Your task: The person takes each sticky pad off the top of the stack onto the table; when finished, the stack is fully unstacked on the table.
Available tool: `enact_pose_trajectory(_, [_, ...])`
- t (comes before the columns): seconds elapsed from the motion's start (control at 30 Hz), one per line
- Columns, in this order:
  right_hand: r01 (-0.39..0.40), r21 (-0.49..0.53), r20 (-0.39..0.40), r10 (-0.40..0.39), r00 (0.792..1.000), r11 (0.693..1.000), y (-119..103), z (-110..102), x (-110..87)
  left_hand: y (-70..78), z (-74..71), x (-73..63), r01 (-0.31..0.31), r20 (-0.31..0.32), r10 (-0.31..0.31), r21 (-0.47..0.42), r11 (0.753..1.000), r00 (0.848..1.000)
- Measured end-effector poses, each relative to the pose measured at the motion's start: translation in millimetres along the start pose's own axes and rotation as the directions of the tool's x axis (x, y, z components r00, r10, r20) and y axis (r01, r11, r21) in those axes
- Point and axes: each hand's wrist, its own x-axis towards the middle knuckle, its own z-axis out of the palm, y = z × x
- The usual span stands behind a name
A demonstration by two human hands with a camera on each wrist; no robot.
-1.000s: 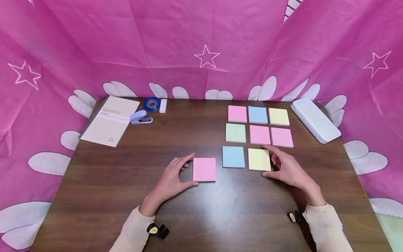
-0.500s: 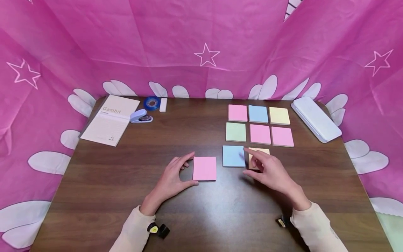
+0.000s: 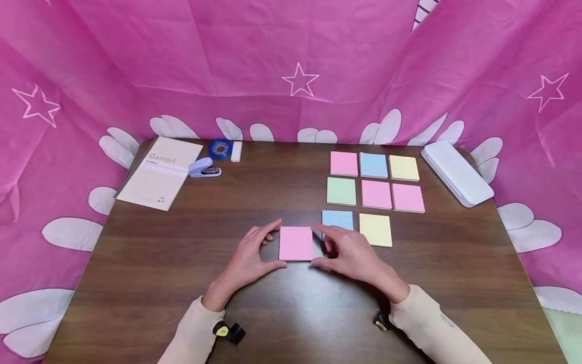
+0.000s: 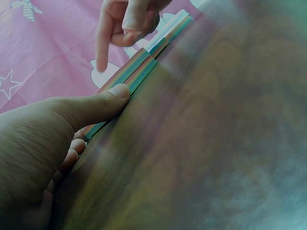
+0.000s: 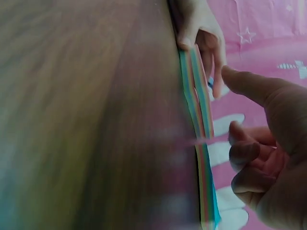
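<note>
In the head view, a pink-topped stack of sticky note pads (image 3: 296, 243) lies near the table's middle. My left hand (image 3: 247, 258) holds its left side between thumb and fingers. The left wrist view shows two layered pads (image 4: 136, 72) with striped edges under the thumb. My right hand (image 3: 356, 255) comes to the stack's right edge with index finger and thumb spread apart. In the right wrist view that hand (image 5: 288, 143) has nothing between thumb and fingers. It partly covers a blue pad (image 3: 336, 217); a yellow pad (image 3: 375, 230) lies just right of that.
Behind the hands lie two rows of pads, including a green pad (image 3: 341, 191). A white case (image 3: 456, 173) lies at the back right. At the back left are a notebook (image 3: 159, 173), a stapler (image 3: 204, 168), blue tape (image 3: 220, 149) and a small white block (image 3: 236, 151).
My right hand has moved left from the yellow pad, across the blue pad, to the right edge of the pink-topped stack. My left hand has stayed in place.
</note>
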Motion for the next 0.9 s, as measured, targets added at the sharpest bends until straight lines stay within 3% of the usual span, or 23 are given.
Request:
enact_pose_trajectory(0.43, [-0.051,-0.128,0.080,0.062,0.995,0.990,-13,19,21.0,-0.1,-1.3,1.2,-0.007,-0.005,0.007,0.012,1.000,1.000])
enact_pose_trajectory(0.7, [-0.063,-0.104,0.045,0.068,0.997,0.993,-9,23,22.2,1.1,-1.3,1.0,-0.003,-0.004,0.003,0.001,1.000,1.000])
enact_pose_trajectory(0.9, [-0.067,-0.090,-0.001,0.067,0.998,0.994,-4,14,18.8,1.7,-0.5,1.4,0.009,0.003,-0.009,0.006,1.000,1.000])
